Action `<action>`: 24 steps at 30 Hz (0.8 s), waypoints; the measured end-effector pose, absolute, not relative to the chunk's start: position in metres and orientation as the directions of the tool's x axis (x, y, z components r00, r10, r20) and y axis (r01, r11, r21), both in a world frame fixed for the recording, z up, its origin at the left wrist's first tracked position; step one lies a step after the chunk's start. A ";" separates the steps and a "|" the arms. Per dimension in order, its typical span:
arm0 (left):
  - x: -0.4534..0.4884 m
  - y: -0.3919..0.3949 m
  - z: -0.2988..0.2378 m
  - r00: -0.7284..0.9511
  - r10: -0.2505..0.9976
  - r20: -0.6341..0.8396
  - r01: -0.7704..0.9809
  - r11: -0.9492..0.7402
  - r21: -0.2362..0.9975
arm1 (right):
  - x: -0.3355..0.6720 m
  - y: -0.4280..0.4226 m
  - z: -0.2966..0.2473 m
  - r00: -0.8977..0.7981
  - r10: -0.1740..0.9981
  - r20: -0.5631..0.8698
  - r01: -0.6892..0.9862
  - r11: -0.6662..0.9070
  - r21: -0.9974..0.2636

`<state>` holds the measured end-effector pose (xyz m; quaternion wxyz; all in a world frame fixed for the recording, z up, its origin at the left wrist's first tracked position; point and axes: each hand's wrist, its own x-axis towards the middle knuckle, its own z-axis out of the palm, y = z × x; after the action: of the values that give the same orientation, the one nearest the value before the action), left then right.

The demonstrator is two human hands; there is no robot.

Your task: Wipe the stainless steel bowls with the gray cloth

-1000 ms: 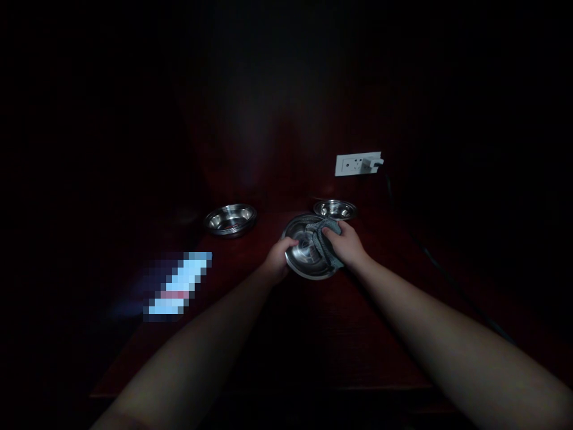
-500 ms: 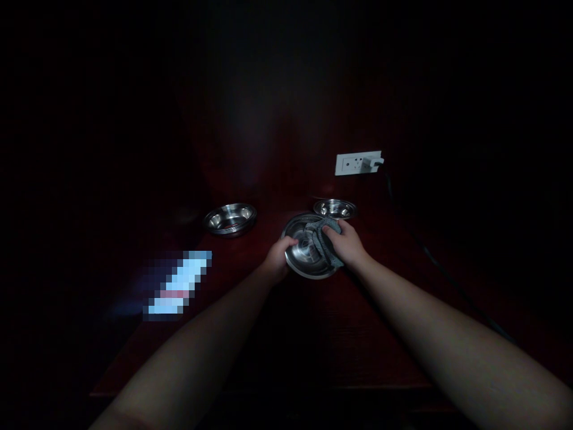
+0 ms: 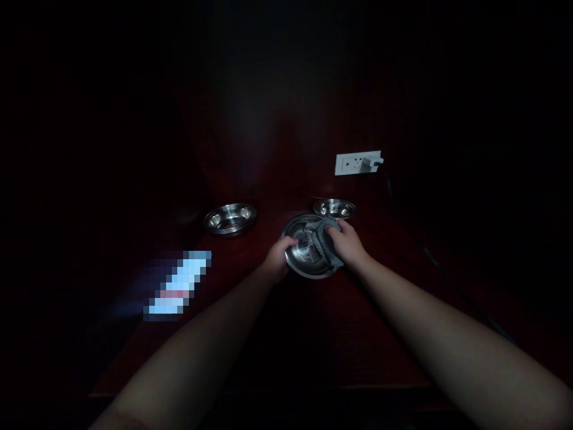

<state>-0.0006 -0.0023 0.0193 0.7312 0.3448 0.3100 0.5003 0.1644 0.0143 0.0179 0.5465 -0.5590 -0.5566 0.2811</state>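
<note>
A shiny steel bowl (image 3: 301, 255) is tilted between my hands, its inside facing me. My left hand (image 3: 278, 257) grips the left rim, thumb inside and the other fingers hidden behind. A grey-green cloth (image 3: 321, 237) is bunched in my right hand (image 3: 348, 243), which presses it against the bowl's right side; the thumb lies over the cloth and the remaining fingers are out of sight. Just behind the held bowl sits another steel bowl (image 3: 335, 208). Farther left rests what looks like a stack of steel bowls (image 3: 230, 220).
All this is over a dark red table (image 3: 358, 352) with its front edge near me. A blurred bright screen (image 3: 178, 285) lies at the left. On the back wall is a white socket panel (image 3: 347, 164) holding a plug (image 3: 372, 162); a dark cord (image 3: 432, 257) runs down the right side.
My right thumb has shifted slightly to the right on the cloth, and the cloth's folds have changed a little. The bowl and my left hand look the same.
</note>
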 end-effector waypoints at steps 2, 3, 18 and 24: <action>0.000 -0.002 0.019 0.302 0.946 -0.115 -0.518 0.264 0.814 | 0.164 0.015 0.018 0.216 0.931 0.293 0.305 0.221 -0.926; 0.000 -0.002 0.019 0.299 0.946 -0.121 -0.515 0.267 0.814 | 0.164 0.015 0.018 0.214 0.932 0.293 0.300 0.223 -0.927; -0.004 -0.002 0.021 0.360 0.930 -0.077 -0.512 0.266 0.817 | 0.165 0.018 0.015 0.198 0.927 0.319 0.355 0.235 -0.905; -0.003 -0.003 0.021 0.313 0.945 -0.096 -0.527 0.257 0.810 | 0.163 0.014 0.018 0.199 0.920 0.338 0.396 0.239 -0.886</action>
<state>-0.0028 -0.0025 0.0210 0.7331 0.3454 0.3022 0.5020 0.1632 0.0137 0.0183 0.5297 -0.5649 -0.5823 0.2473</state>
